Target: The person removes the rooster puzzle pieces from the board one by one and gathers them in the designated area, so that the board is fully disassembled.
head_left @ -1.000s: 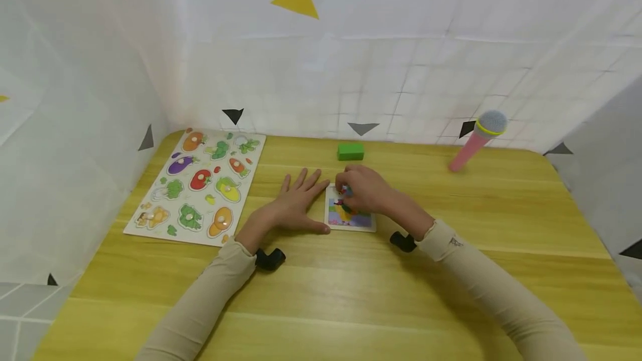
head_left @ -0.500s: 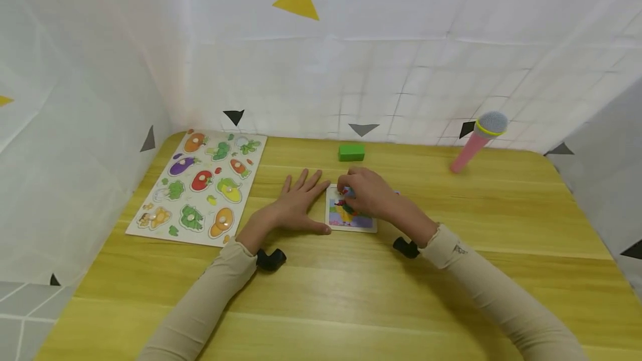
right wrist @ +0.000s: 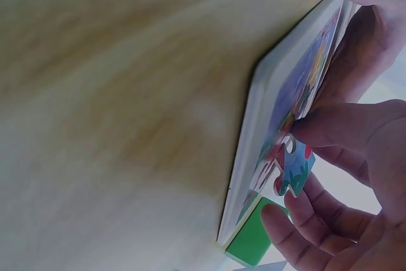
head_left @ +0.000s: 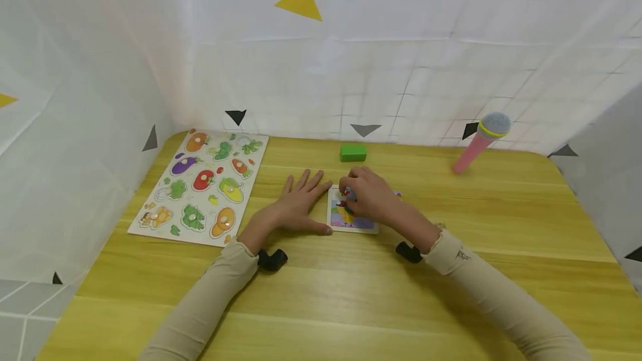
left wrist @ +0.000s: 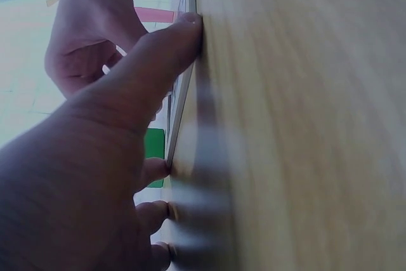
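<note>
The right hand (head_left: pixel 371 195) has its grip closed in a pinch on a jigsaw piece (right wrist: pixel 297 164), thumb at the near side and a finger behind; the other fingers are bent. The piece, blue with green and red, is inside the grip, just below the thumb tip in the right wrist view. It is tilted over the puzzle (head_left: pixel 351 226), near its far side; whether its lower edge touches the puzzle cannot be told.

The puzzle lies flat on the worktop (head_left: pixel 326 305), a pale rim round a bright picture, with the right hand covering its upper right part in the head view. The left hand (head_left: pixel 298 206) is palm down beside it, fingers spread, the grip holding nothing; its thumb and index fingertip touch the puzzle's left edge near the two corners.

A green block (head_left: pixel 353 153) sits beyond the puzzle, near the worktop's back edge. A vegetable board (head_left: pixel 198 238) lies to the left, and a pink microphone (head_left: pixel 476 146) stands upright at the back right. Both sleeves (head_left: pixel 506 294) are beige.
</note>
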### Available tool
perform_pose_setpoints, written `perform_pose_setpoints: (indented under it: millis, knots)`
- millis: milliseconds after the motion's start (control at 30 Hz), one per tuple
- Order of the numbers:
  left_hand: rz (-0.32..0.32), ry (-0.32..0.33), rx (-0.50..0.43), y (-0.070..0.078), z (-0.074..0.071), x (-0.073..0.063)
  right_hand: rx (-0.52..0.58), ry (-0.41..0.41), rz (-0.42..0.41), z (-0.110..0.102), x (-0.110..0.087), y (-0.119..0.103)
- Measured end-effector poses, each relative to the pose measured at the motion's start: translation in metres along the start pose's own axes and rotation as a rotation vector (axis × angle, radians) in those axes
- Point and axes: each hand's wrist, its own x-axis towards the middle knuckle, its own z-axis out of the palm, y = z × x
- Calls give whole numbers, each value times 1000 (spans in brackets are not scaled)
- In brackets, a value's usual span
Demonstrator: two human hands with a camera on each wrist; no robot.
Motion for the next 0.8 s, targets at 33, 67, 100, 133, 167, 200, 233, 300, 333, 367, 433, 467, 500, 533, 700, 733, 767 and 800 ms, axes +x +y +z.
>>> perform_pose_setpoints:
  millis: [33,67,100,133,167,200,233,300,333,367,433,467,500,533,700,733,767,800]
  knots:
    - [1,-1,3,0,0,0,-4,0,0,0,0,0]
    - [2,-3,4,0,0,0,-10,-1,0,0,-1,-1]
    - [2,-4,4,0,1,1,-14,-4,0,-1,-1,-1]
    - [2,-7,3,0,1,1,-18,-6,-3,-1,-1,-1]
    - [1,-9,2,0,1,1,-21,-9,-4,-1,-1,-2]
    - [2,-10,2,0,1,1,-24,-9,-6,-1,-1,-2]
    - [1,-11,2,1,1,1,-26,-9,-8,-1,-1,-2]
    - [-3,-14,4,1,0,1,-34,-5,-14,-1,-1,-2]
    - [-4,-14,4,2,-1,0,-40,1,-17,-1,-2,-2]
    - [-5,-15,4,2,-1,0,-47,7,-18,0,-2,-2]
    - [-5,-14,3,2,-1,0,-66,17,-20,0,-3,-2]
    - [-4,-13,2,2,-2,0,-74,21,-20,0,-3,-2]
    - [-2,-12,1,2,-1,0,-80,24,-18,0,-3,-3]
    - [-1,-11,0,1,-1,0,-85,26,-18,0,-3,-3]
    - [0,-6,3,-1,0,0,-86,16,-15,0,-2,-3]
    - [-1,-7,3,-1,0,0,-83,12,-15,0,-2,-3]
    - [-2,-9,4,-1,0,0,-77,8,-15,0,-2,-2]
    - [-3,-11,3,-1,0,0,-74,5,-16,0,-2,-2]
